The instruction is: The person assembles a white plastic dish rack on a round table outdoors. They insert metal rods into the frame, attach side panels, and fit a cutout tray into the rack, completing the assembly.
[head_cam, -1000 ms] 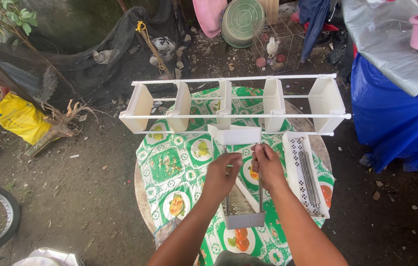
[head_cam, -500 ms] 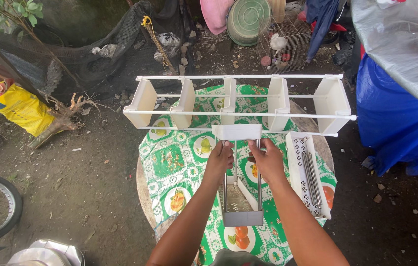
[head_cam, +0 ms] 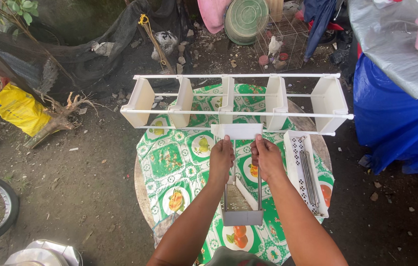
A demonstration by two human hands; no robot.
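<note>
- Holding a small white plastic panel (head_cam: pixel 237 131), the left hand (head_cam: pixel 221 158) and right hand (head_cam: pixel 267 158) each pinch its lower edge, against the front rail of a long white rack frame (head_cam: pixel 236 101).
- Resting across a round desk (head_cam: pixel 167 157) under a green fruit-print cloth, the frame overhangs both sides.
- A perforated white shelf piece (head_cam: pixel 295 162) carrying metal rods (head_cam: pixel 308 177) lies just right.
- Risk, as I judge it: pushing hard on the panel could tip the overhanging frame onto the dirt ground.
</note>
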